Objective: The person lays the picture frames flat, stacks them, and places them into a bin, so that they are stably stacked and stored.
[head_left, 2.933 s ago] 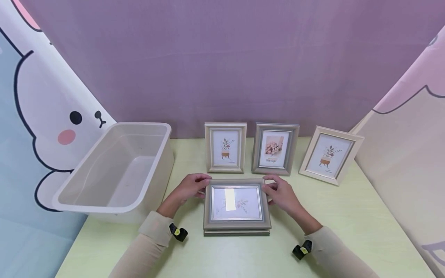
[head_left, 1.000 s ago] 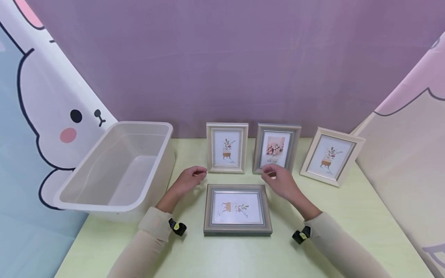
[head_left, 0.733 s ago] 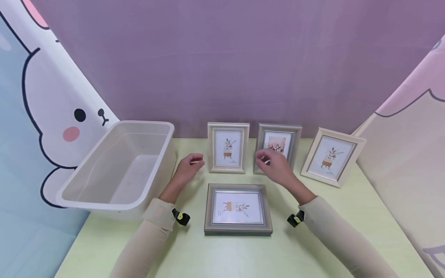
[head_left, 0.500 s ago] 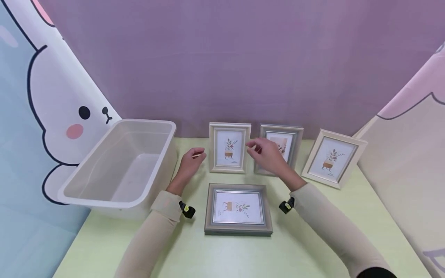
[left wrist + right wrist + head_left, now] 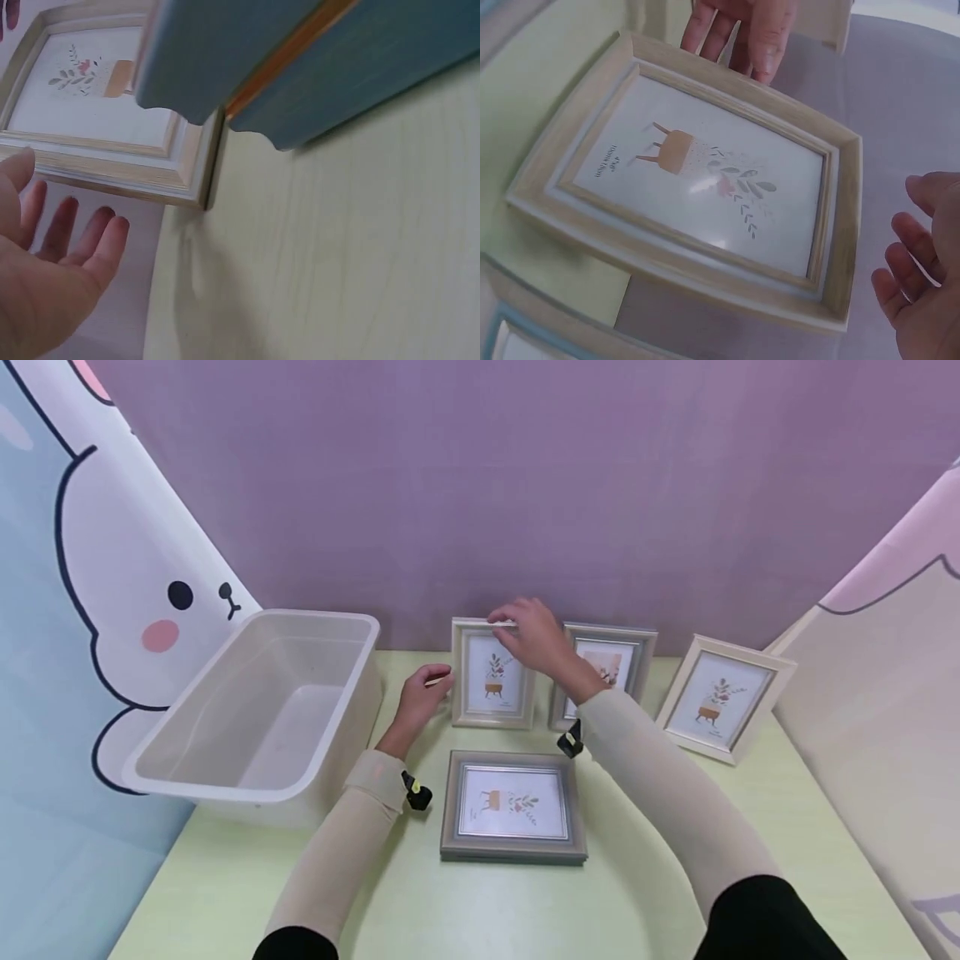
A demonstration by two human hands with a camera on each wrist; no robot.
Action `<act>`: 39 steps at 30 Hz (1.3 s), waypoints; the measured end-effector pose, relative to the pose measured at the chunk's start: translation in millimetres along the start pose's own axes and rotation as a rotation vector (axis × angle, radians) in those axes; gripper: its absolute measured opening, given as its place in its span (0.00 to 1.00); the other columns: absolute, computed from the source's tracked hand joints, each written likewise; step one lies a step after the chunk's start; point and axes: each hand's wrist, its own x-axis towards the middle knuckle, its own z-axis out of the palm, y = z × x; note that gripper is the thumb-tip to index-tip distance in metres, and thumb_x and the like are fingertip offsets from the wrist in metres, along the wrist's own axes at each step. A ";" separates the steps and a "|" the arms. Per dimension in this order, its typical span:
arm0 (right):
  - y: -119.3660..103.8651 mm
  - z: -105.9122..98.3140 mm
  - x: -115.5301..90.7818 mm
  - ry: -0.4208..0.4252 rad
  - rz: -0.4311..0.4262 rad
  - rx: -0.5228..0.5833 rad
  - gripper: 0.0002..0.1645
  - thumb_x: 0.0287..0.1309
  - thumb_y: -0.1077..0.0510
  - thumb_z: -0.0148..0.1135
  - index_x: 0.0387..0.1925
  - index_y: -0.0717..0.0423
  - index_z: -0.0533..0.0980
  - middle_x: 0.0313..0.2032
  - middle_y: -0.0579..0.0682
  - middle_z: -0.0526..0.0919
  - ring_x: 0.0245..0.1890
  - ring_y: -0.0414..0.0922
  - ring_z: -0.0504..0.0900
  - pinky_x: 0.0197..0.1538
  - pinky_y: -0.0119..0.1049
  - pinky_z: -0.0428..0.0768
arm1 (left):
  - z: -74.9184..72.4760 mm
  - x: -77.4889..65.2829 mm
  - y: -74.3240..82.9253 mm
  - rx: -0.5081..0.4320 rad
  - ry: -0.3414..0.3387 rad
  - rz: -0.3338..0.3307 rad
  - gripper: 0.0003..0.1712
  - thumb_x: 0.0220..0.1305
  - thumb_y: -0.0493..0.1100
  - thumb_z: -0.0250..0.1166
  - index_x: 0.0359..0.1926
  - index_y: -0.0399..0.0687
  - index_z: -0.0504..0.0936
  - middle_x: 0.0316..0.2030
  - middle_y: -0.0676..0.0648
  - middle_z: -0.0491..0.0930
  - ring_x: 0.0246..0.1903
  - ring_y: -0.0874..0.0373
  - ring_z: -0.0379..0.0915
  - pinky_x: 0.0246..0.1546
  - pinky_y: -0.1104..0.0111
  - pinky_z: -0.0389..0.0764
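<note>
A cream picture frame (image 5: 493, 713) with a potted-plant print stands upright at the back of the table. My left hand (image 5: 422, 703) is beside its left edge, fingers loosely spread and holding nothing. Over its top edge reaches my right hand (image 5: 534, 637). In the right wrist view that hand (image 5: 934, 270) has parted fingers, with a gap between them and the cream frame (image 5: 697, 180). Nearer me, two grey picture frames (image 5: 513, 850) lie stacked flat; the left wrist view shows their edges as blue-grey frames (image 5: 315, 67).
Behind my right forearm stands a grey picture frame (image 5: 637, 672), partly hidden. Farther right, another cream frame (image 5: 731, 693) stands turned inward. A deep, off-white plastic bin (image 5: 330, 760) occupies the left of the table. A purple cloth (image 5: 420, 510) hangs directly behind.
Both hands have left the stacked grey frames, where they touched the upper one's sides. They have moved back to the cream frame, the right hand crossing leftward in front of the standing grey frame.
</note>
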 end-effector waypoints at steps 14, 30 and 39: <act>-0.9 9.1 27.6 -0.167 0.089 -0.119 0.18 0.72 0.57 0.57 0.60 0.46 0.81 0.61 0.49 0.83 0.65 0.52 0.77 0.70 0.49 0.73 | 4.8 2.3 -6.5 -0.151 -0.088 -0.019 0.20 0.64 0.31 0.68 0.57 0.37 0.78 0.55 0.33 0.82 0.40 0.62 0.83 0.41 0.58 0.89; 0.5 12.1 19.9 -0.086 0.109 -0.129 0.17 0.73 0.59 0.57 0.58 0.45 0.82 0.58 0.48 0.85 0.57 0.52 0.81 0.57 0.49 0.81 | 12.1 2.4 -2.9 -0.093 -0.061 -0.030 0.18 0.64 0.33 0.69 0.55 0.42 0.80 0.54 0.36 0.84 0.44 0.56 0.84 0.41 0.55 0.89; -5.4 3.0 23.8 -0.058 0.092 -0.158 0.17 0.73 0.58 0.56 0.57 0.44 0.82 0.59 0.48 0.84 0.57 0.52 0.81 0.50 0.49 0.81 | 9.6 1.3 8.6 -0.055 -0.021 0.028 0.17 0.63 0.34 0.68 0.54 0.44 0.81 0.52 0.37 0.86 0.44 0.54 0.85 0.39 0.58 0.89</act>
